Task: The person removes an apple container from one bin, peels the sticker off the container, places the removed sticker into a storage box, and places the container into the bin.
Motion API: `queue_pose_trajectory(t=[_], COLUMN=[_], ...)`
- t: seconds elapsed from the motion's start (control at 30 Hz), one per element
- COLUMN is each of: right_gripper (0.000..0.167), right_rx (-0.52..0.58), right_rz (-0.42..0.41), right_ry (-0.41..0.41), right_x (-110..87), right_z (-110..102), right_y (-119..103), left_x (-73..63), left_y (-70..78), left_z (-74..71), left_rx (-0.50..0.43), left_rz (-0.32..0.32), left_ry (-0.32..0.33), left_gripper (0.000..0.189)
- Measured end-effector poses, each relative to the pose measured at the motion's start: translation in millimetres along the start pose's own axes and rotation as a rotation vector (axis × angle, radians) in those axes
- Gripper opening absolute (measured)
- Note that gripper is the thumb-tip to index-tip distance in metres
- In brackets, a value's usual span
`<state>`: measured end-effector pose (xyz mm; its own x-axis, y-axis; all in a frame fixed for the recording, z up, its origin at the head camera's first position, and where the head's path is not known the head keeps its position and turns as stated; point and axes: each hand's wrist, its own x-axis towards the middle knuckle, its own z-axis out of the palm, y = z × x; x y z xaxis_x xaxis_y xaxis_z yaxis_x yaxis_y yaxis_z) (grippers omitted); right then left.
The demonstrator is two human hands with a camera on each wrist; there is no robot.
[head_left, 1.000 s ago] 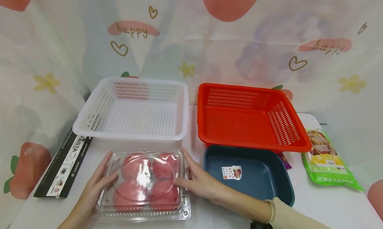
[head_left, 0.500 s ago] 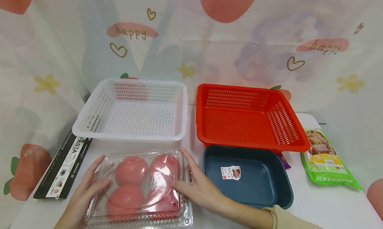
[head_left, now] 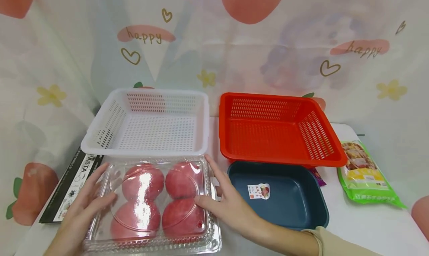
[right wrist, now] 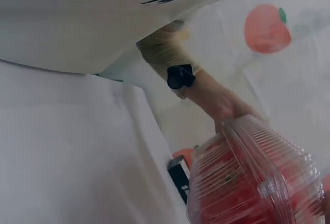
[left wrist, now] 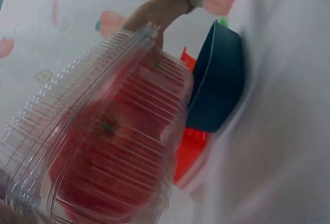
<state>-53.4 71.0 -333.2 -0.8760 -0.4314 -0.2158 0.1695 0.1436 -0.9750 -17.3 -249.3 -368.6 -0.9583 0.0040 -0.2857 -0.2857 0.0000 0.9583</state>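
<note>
Both hands hold a clear plastic clamshell box (head_left: 214,239) of several large red tomatoes (head_left: 182,217), lid shut. My left hand (head_left: 78,207) grips its left side, thumb along the lid and fingers over the edge. On the opposite side my right hand (head_left: 231,205) has its thumb on the lid and fingers at the far right corner. In the left wrist view the box (left wrist: 178,77) is tilted across the picture and a tomato (left wrist: 108,157) shows its green stem end. The right wrist view has the same box (right wrist: 258,177) raised over the white table.
Behind the box stand a white basket (head_left: 144,152) and a red basket (head_left: 285,161). A dark blue basin (head_left: 285,207) is just right of my right hand. A black pasta box (head_left: 75,181) lies left, a green food bag (head_left: 365,174) right. A purple packet (head_left: 316,177) peeks out under the red basket.
The tomato box has come up off the table toward the camera, looking larger and shifted slightly left. Both hands moved with it, keeping their grip at its sides.
</note>
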Motion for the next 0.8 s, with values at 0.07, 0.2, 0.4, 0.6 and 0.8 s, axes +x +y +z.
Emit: queue_pose_trajectory(t=[0.07,0.2,0.4,0.6,0.8], right_gripper=[0.081,0.082,0.083,0.081,0.075], right_rx=[0.001,0.009,-0.008,-0.058,-0.069], right_rz=[-0.008,-0.018,-0.022,-0.029,-0.060], right_ry=[-0.017,-0.030,-0.014,0.038,0.078], right_x=[0.9,6.2,14.6,29.3,57.0], right_z=[-4,-9,-10,-15,-19], right_y=[-8,-22,-32,-37,-48], left_x=[-0.1,4.6,12.3,25.6,51.4], left_y=[4.9,19.6,36.4,47.8,67.1], left_z=[1.4,-0.1,-6.6,-3.1,-5.4], left_rx=[-0.003,-0.012,0.008,-0.042,-0.103], left_rz=[0.033,0.064,0.083,0.124,0.125], left_ry=[-0.004,-0.019,-0.009,0.005,0.037], left_gripper=[0.064,0.064,0.063,0.064,0.059])
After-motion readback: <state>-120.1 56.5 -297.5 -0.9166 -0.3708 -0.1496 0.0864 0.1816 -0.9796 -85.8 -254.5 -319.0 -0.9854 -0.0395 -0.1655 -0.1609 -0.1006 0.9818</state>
